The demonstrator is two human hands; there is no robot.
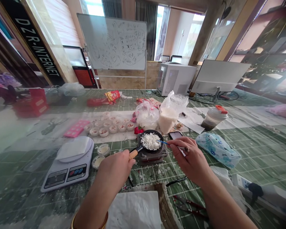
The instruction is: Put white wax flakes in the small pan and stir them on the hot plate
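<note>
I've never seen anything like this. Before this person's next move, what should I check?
Left hand firmly around the wooden handle of the black pan: ok.
Pan seated on the small burner: ok.
White flakes heaped inside the pan: ok.
Right hand holding the blue-handled stick with its tip at the flakes: ok.
Burner switched on: cannot tell.
Green cutting mat around the burner free of crumbs: not ok, white bits lie scattered.
</note>
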